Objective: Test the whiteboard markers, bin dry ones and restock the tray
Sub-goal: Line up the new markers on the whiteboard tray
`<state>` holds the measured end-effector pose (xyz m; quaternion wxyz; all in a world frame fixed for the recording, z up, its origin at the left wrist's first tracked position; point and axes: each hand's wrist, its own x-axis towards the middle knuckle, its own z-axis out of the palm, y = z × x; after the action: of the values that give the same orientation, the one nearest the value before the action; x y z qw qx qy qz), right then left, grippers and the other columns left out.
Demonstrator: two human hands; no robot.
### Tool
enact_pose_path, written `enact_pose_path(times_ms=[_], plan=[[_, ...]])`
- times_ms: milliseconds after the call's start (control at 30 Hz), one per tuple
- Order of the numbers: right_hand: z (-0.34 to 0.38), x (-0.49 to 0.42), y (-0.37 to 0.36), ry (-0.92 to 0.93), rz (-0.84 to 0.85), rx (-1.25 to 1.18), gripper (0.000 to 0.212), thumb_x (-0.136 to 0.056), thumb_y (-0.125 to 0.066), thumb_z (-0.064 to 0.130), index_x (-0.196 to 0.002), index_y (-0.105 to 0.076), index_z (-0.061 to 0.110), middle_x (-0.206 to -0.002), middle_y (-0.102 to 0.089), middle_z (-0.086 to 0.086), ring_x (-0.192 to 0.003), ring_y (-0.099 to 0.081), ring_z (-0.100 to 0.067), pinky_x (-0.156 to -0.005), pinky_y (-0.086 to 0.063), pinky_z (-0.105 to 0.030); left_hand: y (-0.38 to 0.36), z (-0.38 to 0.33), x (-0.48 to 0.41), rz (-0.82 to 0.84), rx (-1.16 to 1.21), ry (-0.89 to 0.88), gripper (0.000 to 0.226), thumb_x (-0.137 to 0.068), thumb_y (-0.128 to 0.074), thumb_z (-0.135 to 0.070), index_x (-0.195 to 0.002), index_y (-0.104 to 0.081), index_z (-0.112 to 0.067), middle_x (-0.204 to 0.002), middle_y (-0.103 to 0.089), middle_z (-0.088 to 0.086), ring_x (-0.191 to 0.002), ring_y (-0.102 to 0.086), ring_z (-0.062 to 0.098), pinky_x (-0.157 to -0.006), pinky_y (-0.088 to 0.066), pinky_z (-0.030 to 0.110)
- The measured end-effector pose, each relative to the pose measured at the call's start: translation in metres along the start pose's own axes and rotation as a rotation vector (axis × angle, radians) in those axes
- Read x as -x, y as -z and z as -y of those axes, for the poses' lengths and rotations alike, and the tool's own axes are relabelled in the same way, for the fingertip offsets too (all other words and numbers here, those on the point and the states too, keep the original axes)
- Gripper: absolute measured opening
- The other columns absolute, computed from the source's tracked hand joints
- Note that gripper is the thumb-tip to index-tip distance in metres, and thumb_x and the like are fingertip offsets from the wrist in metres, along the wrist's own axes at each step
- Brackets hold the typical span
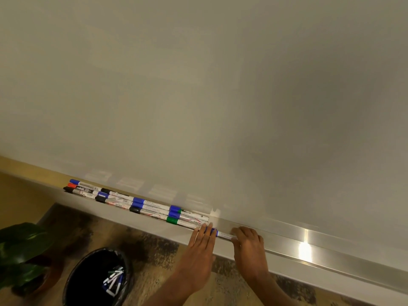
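Blue-capped white plastic whiteboard marker (223, 235) lies on the long silver aluminium tray (309, 250), right of the marker row (141, 203). Left hand (202, 244) fingers flat over the cap; right hand (248, 241) curled on barrel end. Light, stiff, slick, likely rolls: grip mid-barrel.

Metal tray (282, 241) under the whiteboard (198, 85), capped markers (141, 203) in rows along it.

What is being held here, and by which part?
A blue-capped marker at the tray: the right hand pinches the tail end of its barrel, while the left hand lays straight fingers across the blue cap.
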<state>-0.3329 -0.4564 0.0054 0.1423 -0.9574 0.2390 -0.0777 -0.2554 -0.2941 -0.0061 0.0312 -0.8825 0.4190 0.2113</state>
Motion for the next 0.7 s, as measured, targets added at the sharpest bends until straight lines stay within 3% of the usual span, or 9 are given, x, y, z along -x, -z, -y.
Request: enact_pose_path(times_ms=[67,100,133,267,400,467,600,700], plan=[[0.0,0.005,0.003,0.012,-0.103,-0.013,0.015,-0.088,-0.067,0.025,-0.101,-0.073,0.021,-0.102,-0.072,0.0,-0.096,-0.067,-0.023,-0.084,-0.054,-0.041,0.007,-0.002,0.002,-0.063,0.008,-0.02,0.073,-0.104,-0.021,-0.055,-0.164,0.0,-0.018,-0.169,0.015,0.009,-0.154,0.016,0.03,-0.123,0.012,0.049],[0.0,0.008,0.005,0.018,-0.134,-0.014,0.022,-0.092,-0.056,0.03,-0.104,-0.072,0.021,-0.106,-0.072,0.0,-0.1,-0.066,-0.023,-0.087,-0.053,-0.041,0.011,-0.003,0.002,-0.045,0.042,-0.017,0.075,-0.098,0.007,-0.061,-0.161,0.016,-0.021,-0.164,0.032,0.003,-0.15,0.03,0.027,-0.124,0.017,0.048],[0.001,0.011,0.008,0.031,-0.151,-0.011,0.03,-0.096,-0.047,0.034,-0.107,-0.071,0.02,-0.11,-0.071,0.0,-0.106,-0.064,-0.023,-0.092,-0.051,-0.041,0.015,-0.007,0.003,-0.057,0.098,-0.024,0.081,-0.088,0.022,-0.065,-0.158,0.025,-0.023,-0.16,0.041,-0.001,-0.148,0.037,0.023,-0.124,0.019,0.046],[0.003,0.026,0.021,0.047,-0.123,-0.004,0.042,-0.104,-0.03,0.041,-0.126,-0.059,0.022,-0.133,-0.06,-0.002,-0.131,-0.048,-0.025,-0.112,-0.028,-0.038,0.037,-0.016,0.012,-0.185,0.253,0.022,0.078,-0.085,0.017,-0.071,-0.15,0.035,-0.032,-0.154,0.048,-0.013,-0.144,0.044,0.01,-0.123,0.023,0.035],[0.006,0.039,0.036,0.001,-0.042,0.042,0.056,-0.105,-0.017,0.053,-0.145,-0.043,0.022,-0.156,-0.038,-0.004,-0.148,-0.027,-0.025,-0.119,-0.012,-0.043,0.05,-0.023,0.024,-0.218,0.274,0.03,0.081,-0.079,0.022,-0.08,-0.144,0.043,-0.034,-0.154,0.048,-0.013,-0.143,0.044,0.01,-0.119,0.025,0.034],[0.009,0.045,0.046,-0.012,-0.028,0.049,0.062,-0.104,-0.014,0.057,-0.15,-0.037,0.021,-0.161,-0.029,-0.006,-0.151,-0.019,-0.026,-0.12,-0.01,-0.045,0.056,-0.027,0.031,-0.236,0.268,0.028,0.089,-0.077,0.025,-0.082,-0.149,0.038,-0.031,-0.156,0.046,-0.011,-0.144,0.043,0.012,-0.122,0.022,0.037],[0.011,0.059,0.067,-0.05,-0.039,0.084,0.069,-0.102,-0.012,0.062,-0.155,-0.025,0.019,-0.165,-0.012,-0.008,-0.153,-0.004,-0.027,-0.121,-0.004,-0.046,0.07,-0.041,0.045,-0.252,0.282,0.013,0.104,-0.071,0.031,-0.086,-0.156,0.027,-0.027,-0.159,0.042,-0.008,-0.14,0.049,0.008,-0.114,0.033,0.029],[0.009,0.073,0.082,-0.117,-0.057,0.116,0.073,-0.1,-0.009,0.065,-0.158,-0.014,0.02,-0.166,0.001,-0.007,-0.153,0.007,-0.025,-0.122,0.0,-0.047,0.077,-0.051,0.054,-0.264,0.248,-0.006,0.097,-0.089,0.012,-0.081,-0.164,0.004,-0.02,-0.169,0.021,0.0,-0.152,0.029,0.013,-0.12,0.021,0.033]])
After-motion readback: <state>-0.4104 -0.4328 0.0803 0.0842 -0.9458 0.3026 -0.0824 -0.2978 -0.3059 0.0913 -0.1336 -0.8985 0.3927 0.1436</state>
